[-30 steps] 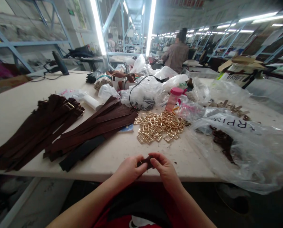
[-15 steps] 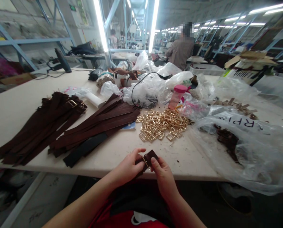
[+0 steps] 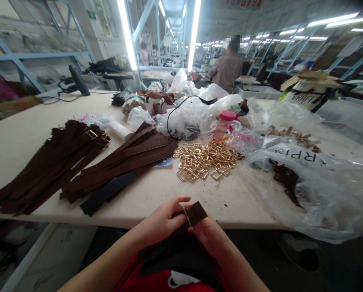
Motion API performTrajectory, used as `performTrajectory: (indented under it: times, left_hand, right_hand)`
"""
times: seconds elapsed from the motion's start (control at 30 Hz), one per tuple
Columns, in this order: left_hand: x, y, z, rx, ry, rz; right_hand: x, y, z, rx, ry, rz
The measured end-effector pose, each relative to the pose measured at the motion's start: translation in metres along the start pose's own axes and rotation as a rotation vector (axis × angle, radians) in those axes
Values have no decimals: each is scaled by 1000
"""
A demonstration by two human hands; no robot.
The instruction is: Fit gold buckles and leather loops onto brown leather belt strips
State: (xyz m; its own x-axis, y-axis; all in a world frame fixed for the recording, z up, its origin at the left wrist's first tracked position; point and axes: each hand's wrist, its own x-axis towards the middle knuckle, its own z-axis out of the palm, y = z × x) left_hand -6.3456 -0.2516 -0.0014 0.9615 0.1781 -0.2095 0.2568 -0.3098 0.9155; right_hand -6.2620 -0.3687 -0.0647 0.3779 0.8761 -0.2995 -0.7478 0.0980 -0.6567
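Over the front edge of the table, a dark brown leather belt (image 3: 198,212) is between my two hands, its square-cut end pointing up and right. A gold buckle (image 3: 187,216) sits across it. My left hand (image 3: 173,215) is closed on the belt just left of the buckle, thumb on top and index finger stretched above. Curled under the end flap is my right hand (image 3: 207,232), with its fingertips hidden by the leather. Beyond both hands lies a heap of gold buckles (image 3: 207,160).
Two bundles of brown straps, one on the far left (image 3: 47,166) and one nearer (image 3: 120,162), cover the table's left side. A black strip (image 3: 108,194) lies in front. Clear plastic bags (image 3: 318,194) spread right. A pink-lidded bottle (image 3: 224,125) stands behind the buckles. A person (image 3: 228,67) is farther back.
My right thumb has come off the top of the belt end, and that hand has moved below it. The flap now shows more fully. My left hand keeps its hold.
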Motion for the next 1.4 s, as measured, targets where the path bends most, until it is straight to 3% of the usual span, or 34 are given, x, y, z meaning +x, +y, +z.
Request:
performTrajectory:
  times: [0.23, 0.37, 0.47, 0.57, 0.7, 0.8, 0.87, 0.97, 1.1, 1.2, 1.4]
  left_hand:
    - [1, -11, 5, 226, 138, -89]
    - [1, -13, 7, 208, 61, -131]
    - [1, -10, 6, 117, -9, -148]
    - [-2, -5, 4, 72, -72, -153]
    - [-6, -2, -2, 7, -123, -178]
    - [-8, -1, -6, -57, -201, -193]
    - [-9, -1, -6, -15, -189, -205]
    - [-8, -4, -2, 8, -130, -223]
    - [-6, -9, 2, -260, -171, -235]
    - [-5, -9, 3, -416, -138, -234]
    - [-4, -12, 6, -597, -143, -173]
  right_hand:
    - [-3, 4, -12, 65, -72, 99]
    - [-6, 2, -11, 54, -120, 108]
    - [-7, -1, -10, -10, -58, 31]
    - [-8, -3, -18, -206, 9, -86]
    - [-7, -2, -29, -680, 162, -254]
    - [-8, -3, -28, -999, 249, -346]
    - [-11, -3, -24, -1078, 285, -388]
    - [-13, -1, -20, -835, 268, -367]
    - [-13, 3, -18, -187, 50, -199]
    - [-11, 11, -16, 100, -41, -169]
    - [-8, 29, -16, -4, -107, -281]
